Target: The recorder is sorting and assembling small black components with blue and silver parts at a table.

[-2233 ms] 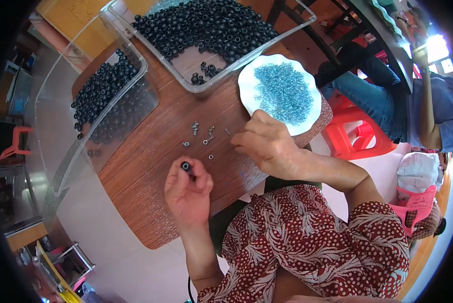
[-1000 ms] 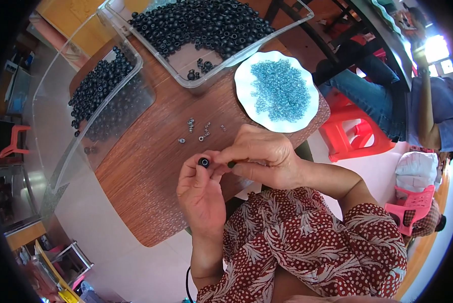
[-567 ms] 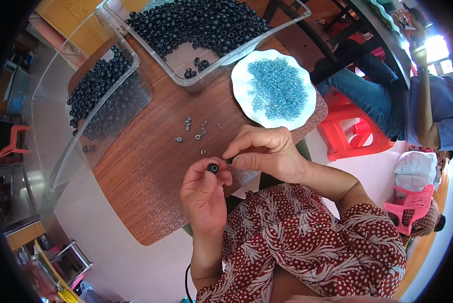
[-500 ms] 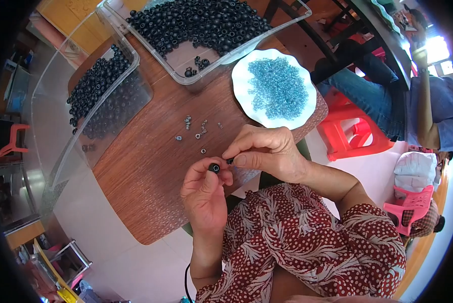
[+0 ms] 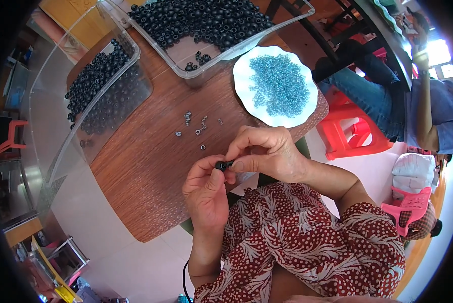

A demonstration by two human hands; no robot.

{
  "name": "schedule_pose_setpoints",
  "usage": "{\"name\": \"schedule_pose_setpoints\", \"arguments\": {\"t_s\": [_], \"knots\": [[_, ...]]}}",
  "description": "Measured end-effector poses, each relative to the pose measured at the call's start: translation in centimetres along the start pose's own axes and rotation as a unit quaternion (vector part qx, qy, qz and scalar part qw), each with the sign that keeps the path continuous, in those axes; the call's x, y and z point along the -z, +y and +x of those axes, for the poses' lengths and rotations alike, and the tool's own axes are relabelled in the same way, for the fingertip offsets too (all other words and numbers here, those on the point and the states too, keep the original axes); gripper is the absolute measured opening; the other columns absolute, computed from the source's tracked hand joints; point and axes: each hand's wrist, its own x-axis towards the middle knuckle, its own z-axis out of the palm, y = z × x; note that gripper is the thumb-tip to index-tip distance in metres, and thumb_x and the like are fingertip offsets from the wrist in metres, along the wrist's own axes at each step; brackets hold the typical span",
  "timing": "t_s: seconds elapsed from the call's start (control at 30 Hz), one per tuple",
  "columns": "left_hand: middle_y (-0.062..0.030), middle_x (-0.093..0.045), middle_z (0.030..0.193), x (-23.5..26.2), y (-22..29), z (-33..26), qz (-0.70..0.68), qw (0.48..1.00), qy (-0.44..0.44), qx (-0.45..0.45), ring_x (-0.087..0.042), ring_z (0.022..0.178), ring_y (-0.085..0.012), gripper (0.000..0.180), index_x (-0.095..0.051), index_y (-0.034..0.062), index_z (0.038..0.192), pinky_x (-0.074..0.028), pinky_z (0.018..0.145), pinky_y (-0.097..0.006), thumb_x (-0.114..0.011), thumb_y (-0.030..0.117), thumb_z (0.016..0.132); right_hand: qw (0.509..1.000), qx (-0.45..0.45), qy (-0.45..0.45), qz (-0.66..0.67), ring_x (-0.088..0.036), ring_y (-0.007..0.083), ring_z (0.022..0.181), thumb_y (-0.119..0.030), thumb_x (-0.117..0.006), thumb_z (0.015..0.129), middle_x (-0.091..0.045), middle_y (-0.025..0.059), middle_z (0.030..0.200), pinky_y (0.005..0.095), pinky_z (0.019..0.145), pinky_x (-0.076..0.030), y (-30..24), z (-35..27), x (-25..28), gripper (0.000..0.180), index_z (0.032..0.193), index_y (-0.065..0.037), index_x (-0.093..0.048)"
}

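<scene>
Between its thumb and fingers my left hand (image 5: 206, 192) grips a small black knob-like piece (image 5: 220, 165) that had a round hole in its face. My right hand (image 5: 277, 156) is closed in a pinch at the right side of that piece. A tiny dark part (image 5: 230, 164) shows at its fingertips, touching or almost touching the knob; its kind is too small to make out. Just beyond the hands on the brown wooden table (image 5: 140, 187) lie a small ring (image 5: 203, 147) and several loose small glassy or metallic rings (image 5: 188, 119).
At the back stands a clear plastic box (image 5: 196, 77) of black knob-like pieces. Another clear box (image 5: 136, 53) with more stands at the left. A white scalloped plate (image 5: 242, 91) of small bluish clear pieces (image 5: 279, 86) is at the right. Beyond are a red stool (image 5: 345, 146) and a seated person (image 5: 375, 101).
The black piece has turned to the right and moved against my right fingertips. My hands are closer together; the table things have shifted only slightly in view.
</scene>
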Motion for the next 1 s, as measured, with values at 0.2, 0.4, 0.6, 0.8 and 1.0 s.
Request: {"name": "schedule_pose_setpoints", "arguments": {"t_s": [0.2,0.4,0.6,0.8,1.0], "knots": [[-0.0074,-0.058,0.086,0.0,-0.1,0.0,0.013,1.0,-0.002,-0.007,-0.05,0.074,-0.0157,0.025,-0.056,-0.0025,0.101,-0.039,0.068,-0.028,-0.061,0.015,0.085,0.999,0.029,-0.004,-0.037,-0.062,0.0125,0.07,0.005,-0.064,0.077,-0.06,0.0065,0.077,0.0238,0.061,-0.052,0.1,0.1,0.0,0.009,0.085,0.003,-0.06],[-0.0066,-0.059,0.086,0.1,-0.3,0.0,0.059,0.998,0.001,-0.031,-0.05,0.074,-0.0145,0.026,-0.058,-0.0033,0.101,-0.039,0.068,-0.027,-0.063,0.014,0.083,0.995,-0.102,0.002,0.002,-0.061,0.01,0.076,0.006,-0.068,0.073,-0.062,0.0055,0.082,0.0214,0.07,-0.049,-1.2,0.3,0.4,0.014,0.085,0.003,-0.064],[-0.0066,-0.059,0.087,-0.1,-0.2,0.0,0.107,0.992,0.007,-0.067,-0.05,0.072,-0.0134,0.023,-0.059,-0.0047,0.098,-0.039,0.066,-0.024,-0.064,0.01,0.082,0.988,-0.155,-0.015,-0.006,-0.06,0.0092,0.073,0.005,-0.067,0.073,-0.064,0.0052,0.078,0.0208,0.068,-0.048,-1.5,0.7,0.8,0.012,0.084,0.003,-0.064],[-0.0068,-0.058,0.089,0.0,-0.4,0.2,0.166,0.981,0.012,-0.101,-0.05,0.073,-0.0118,0.021,-0.06,-0.0056,0.096,-0.039,0.065,-0.023,-0.065,0.009,0.081,0.983,-0.177,-0.032,-0.021,-0.058,0.0082,0.07,0.004,-0.068,0.072,-0.064,0.0043,0.077,0.0205,0.065,-0.047,-1.5,1.1,1.1,0.012,0.083,0.003,-0.064],[-0.006,-0.058,0.079,-0.7,-0.2,-0.1,0.206,0.972,0.032,-0.112,-0.051,0.066,-0.0112,0.018,-0.06,-0.0063,0.093,-0.039,0.058,-0.021,-0.064,0.007,0.081,0.978,-0.2,-0.052,-0.021,-0.057,0.0078,0.07,0.003,-0.07,0.07,-0.063,0.0038,0.077,0.02,0.064,-0.045,-1.2,1.4,1.5,0.015,0.083,0.002,-0.064]]}}
